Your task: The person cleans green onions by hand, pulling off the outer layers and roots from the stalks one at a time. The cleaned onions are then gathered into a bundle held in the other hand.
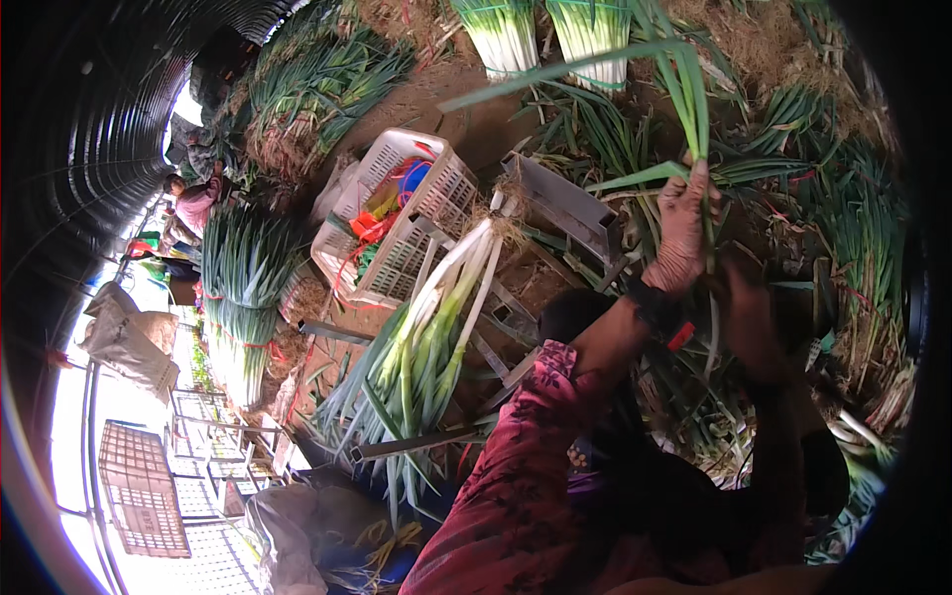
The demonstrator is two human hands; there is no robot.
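Note:
My left hand (682, 220), with a dark band at its wrist, is closed around the green leaves of a green onion (691, 109). The leaves stick up and out beyond my fingers, and the pale stalk hangs below the hand. In shadow beside that stalk is my right hand (742, 297); its fingers are too dark and smeared to make out. Left of my arm, a loose bunch of green onions (421, 337) rests across a metal frame (407, 443), white root ends up and leaves hanging down.
A white plastic crate (451, 193) with colourful ties stands beyond the bunch, near a metal channel (565, 203). Tied bundles of green onions (593, 45) stand at the far side. More onions are heaped at right (858, 228). Another person (193, 203) is at the far left.

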